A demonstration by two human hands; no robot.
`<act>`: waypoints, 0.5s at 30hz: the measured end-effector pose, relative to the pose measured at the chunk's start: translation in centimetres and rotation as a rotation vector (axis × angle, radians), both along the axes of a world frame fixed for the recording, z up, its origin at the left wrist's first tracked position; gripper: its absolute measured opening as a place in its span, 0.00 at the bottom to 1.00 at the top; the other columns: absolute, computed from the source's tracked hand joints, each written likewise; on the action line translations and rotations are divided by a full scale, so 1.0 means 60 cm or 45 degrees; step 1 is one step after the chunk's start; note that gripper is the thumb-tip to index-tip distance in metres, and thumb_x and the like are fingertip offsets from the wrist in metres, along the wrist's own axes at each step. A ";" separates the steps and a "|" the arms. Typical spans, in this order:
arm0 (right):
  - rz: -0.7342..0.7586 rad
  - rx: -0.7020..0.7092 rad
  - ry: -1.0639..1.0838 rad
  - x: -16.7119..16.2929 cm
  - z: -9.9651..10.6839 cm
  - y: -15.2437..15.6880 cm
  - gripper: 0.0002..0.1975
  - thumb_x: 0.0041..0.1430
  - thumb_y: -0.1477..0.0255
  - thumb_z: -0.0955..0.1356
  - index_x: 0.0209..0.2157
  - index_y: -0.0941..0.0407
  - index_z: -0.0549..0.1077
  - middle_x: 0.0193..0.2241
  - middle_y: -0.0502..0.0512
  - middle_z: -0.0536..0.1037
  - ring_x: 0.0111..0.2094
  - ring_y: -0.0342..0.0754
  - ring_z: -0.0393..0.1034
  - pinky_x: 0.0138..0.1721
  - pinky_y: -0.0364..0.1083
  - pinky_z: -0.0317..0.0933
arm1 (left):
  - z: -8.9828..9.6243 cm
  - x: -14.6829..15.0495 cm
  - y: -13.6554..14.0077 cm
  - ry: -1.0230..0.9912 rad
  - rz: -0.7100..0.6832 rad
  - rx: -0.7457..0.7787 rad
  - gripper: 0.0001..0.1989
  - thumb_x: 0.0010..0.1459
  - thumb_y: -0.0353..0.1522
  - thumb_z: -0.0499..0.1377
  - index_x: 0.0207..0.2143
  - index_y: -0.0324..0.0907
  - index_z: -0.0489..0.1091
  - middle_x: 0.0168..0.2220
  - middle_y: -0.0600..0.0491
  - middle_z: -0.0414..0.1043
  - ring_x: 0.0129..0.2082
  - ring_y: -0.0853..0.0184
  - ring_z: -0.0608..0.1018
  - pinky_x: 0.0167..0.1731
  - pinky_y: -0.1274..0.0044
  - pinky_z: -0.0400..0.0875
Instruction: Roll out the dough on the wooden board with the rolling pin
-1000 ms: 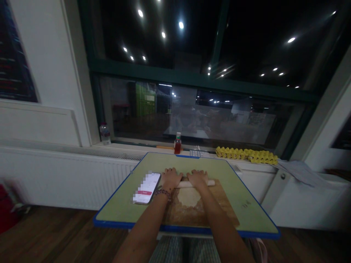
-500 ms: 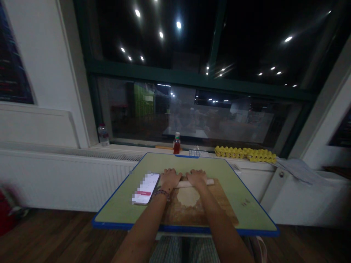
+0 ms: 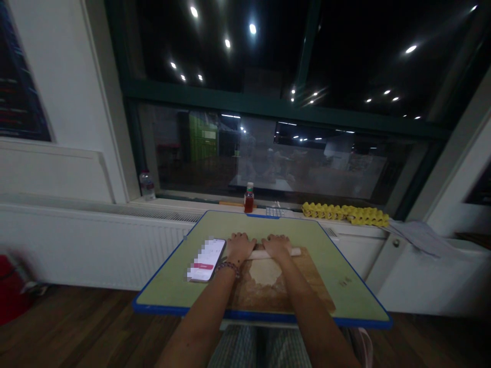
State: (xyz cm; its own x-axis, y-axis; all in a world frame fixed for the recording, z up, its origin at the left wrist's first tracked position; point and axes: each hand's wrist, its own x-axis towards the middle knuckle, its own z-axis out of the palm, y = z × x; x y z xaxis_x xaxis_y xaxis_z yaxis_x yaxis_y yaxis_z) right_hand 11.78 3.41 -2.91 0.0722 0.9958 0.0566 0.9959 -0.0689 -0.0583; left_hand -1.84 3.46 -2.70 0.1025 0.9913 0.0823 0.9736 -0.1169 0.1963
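Note:
A pale wooden rolling pin (image 3: 261, 254) lies across the far part of a wooden board (image 3: 315, 286). My left hand (image 3: 240, 248) covers its left end, and my right hand (image 3: 277, 246) presses on it near the right end, which sticks out past the hand. The fingers of both hands curl over the pin's far side and are partly hidden. Just on the near side of the pin, a thin, flat sheet of dough (image 3: 265, 272) with an uneven edge rests on the board between my forearms. Flour or dough traces mark the wood below it.
A phone (image 3: 207, 260) with a lit screen lies left of the board on the green, blue-edged table (image 3: 169, 278). Along the windowsill stand a bottle of red sauce (image 3: 249, 199), a clear plastic bottle (image 3: 147, 185) and yellow egg trays (image 3: 345, 213). A grey cloth (image 3: 420, 237) lies at right.
The head view has shifted slightly, so the whole scene sits a little higher and farther right. Both hands stay on the rolling pin, with hardly any movement over the board.

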 end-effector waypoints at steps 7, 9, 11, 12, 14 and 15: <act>0.201 0.050 -0.130 0.001 0.001 -0.026 0.20 0.66 0.66 0.56 0.46 0.54 0.76 0.49 0.61 0.76 0.53 0.59 0.66 0.52 0.57 0.52 | -0.010 0.000 -0.005 0.123 -0.183 0.114 0.21 0.64 0.40 0.45 0.47 0.42 0.72 0.53 0.41 0.70 0.56 0.51 0.66 0.52 0.60 0.60; 0.244 0.100 -0.156 0.003 -0.003 -0.040 0.19 0.66 0.68 0.56 0.45 0.53 0.76 0.48 0.60 0.77 0.53 0.58 0.65 0.53 0.58 0.50 | -0.010 -0.003 -0.015 0.170 -0.312 0.130 0.19 0.64 0.37 0.45 0.47 0.44 0.72 0.54 0.44 0.69 0.57 0.52 0.64 0.53 0.60 0.59; 0.265 0.159 -0.165 0.005 -0.010 -0.052 0.20 0.67 0.68 0.55 0.45 0.54 0.76 0.48 0.61 0.77 0.53 0.58 0.65 0.54 0.59 0.48 | -0.012 -0.005 -0.027 0.196 -0.369 0.143 0.19 0.65 0.37 0.44 0.48 0.45 0.72 0.55 0.45 0.69 0.57 0.53 0.64 0.53 0.61 0.59; 0.279 0.182 -0.167 0.006 -0.014 -0.056 0.20 0.67 0.69 0.55 0.45 0.54 0.76 0.48 0.60 0.77 0.54 0.58 0.64 0.55 0.59 0.47 | -0.013 -0.006 -0.033 0.199 -0.372 0.159 0.20 0.66 0.37 0.43 0.49 0.45 0.71 0.55 0.45 0.68 0.57 0.54 0.65 0.53 0.61 0.58; 0.323 0.213 -0.171 0.007 -0.022 -0.063 0.20 0.67 0.70 0.54 0.47 0.54 0.75 0.49 0.60 0.77 0.55 0.58 0.63 0.56 0.60 0.45 | -0.018 -0.006 -0.041 0.189 -0.366 0.217 0.21 0.66 0.37 0.41 0.49 0.45 0.71 0.56 0.47 0.68 0.57 0.56 0.65 0.55 0.62 0.57; 0.338 0.219 -0.170 0.007 -0.025 -0.064 0.21 0.67 0.71 0.54 0.48 0.53 0.74 0.49 0.59 0.76 0.55 0.58 0.62 0.56 0.60 0.44 | -0.021 -0.006 -0.044 0.177 -0.359 0.250 0.21 0.67 0.38 0.41 0.49 0.45 0.71 0.56 0.47 0.68 0.57 0.56 0.65 0.55 0.62 0.57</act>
State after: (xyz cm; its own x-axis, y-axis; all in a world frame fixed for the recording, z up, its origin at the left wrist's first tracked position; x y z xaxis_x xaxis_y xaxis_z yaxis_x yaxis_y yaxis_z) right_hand 12.21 -0.41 -4.39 -0.2077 0.9538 0.2170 0.9774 0.1932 0.0860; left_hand -2.18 0.85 -3.93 0.3927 0.8894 0.2340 0.9136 -0.4065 0.0121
